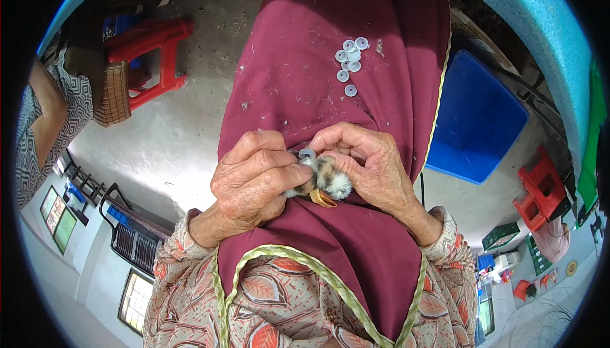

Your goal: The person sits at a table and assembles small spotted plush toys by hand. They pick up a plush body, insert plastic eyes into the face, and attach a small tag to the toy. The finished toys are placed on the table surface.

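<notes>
Over my lap, my left hand (253,176) pinches a small furry piece (335,183) with white, tan and dark fur. From the other side my right hand (368,163) grips the same piece, its thumb pressed against the fur. A translucent white plastic ring (307,154) stands at the top of the fur between my fingertips; my right index finger is close to it. Below the fur hangs a golden-tan band (323,199). My fingers hide part of the piece. Farther up the maroon apron (286,62) lie several translucent round plastic caps (350,90).
A blue plastic bin (475,119) stands on the floor to the right, with red stools (541,189) beyond it. Another red stool (166,55) is at the left, near a seated person in patterned clothing (70,100). Bits of fluff (380,47) dot the apron.
</notes>
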Demonstrator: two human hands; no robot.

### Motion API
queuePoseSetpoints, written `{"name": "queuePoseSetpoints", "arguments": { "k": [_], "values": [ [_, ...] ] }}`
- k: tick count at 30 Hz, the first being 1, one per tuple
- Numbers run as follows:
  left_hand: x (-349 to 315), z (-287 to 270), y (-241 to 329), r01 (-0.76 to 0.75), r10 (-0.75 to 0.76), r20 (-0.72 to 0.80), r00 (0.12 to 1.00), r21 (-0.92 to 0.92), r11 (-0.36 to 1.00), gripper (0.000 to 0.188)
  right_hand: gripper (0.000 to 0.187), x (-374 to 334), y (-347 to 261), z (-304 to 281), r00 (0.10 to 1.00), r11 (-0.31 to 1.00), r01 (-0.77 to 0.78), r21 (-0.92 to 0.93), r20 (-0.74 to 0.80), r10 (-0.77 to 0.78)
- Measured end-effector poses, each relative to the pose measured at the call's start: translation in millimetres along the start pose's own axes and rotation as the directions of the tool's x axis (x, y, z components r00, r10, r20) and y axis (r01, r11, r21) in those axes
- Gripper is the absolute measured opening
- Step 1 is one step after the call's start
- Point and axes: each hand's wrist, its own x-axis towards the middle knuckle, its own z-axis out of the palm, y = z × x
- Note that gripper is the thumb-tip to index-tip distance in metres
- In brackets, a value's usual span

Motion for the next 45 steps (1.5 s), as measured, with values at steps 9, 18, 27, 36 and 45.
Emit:
{"name": "queuePoseSetpoints", "arguments": {
  "k": [9,18,27,36,45],
  "values": [
    [5.4,4.8,4.7,0.438,-0.435,0.061,0.899,-0.173,0.882,0.032,0.010,-1.1,4.9,-0.8,0.997,0.998,0.063,-0.015,-0.049,-0.064],
    [-0.8,2.0,1.5,0.481,-0.460,0.143,0.876,-0.325,0.814,0.031,0.013,-5.6,-4.1,0.8,0.993,0.999,0.048,-0.024,-0.103,-0.050],
    [2.2,-0.1,3.0,0.576,-0.521,0.258,0.814,-0.236,0.783,0.035,0.029,-8.0,-13.0,-1.4,0.996,0.937,0.072,-0.342,-0.027,-0.086],
    [-4.6,3.1,-5.4,0.449,-0.381,0.277,0.882,-0.249,0.858,0.036,0.014,0.1,2.1,-3.3,0.995,0.989,-0.082,-0.121,-0.070,0.074],
    [1.2,-0.1,-0.7,0.583,-0.495,0.335,0.801,-0.255,0.771,0.031,0.013,-1.3,2.1,-4.5,0.995,0.984,-0.066,-0.166,-0.081,0.054]
  ]
}}
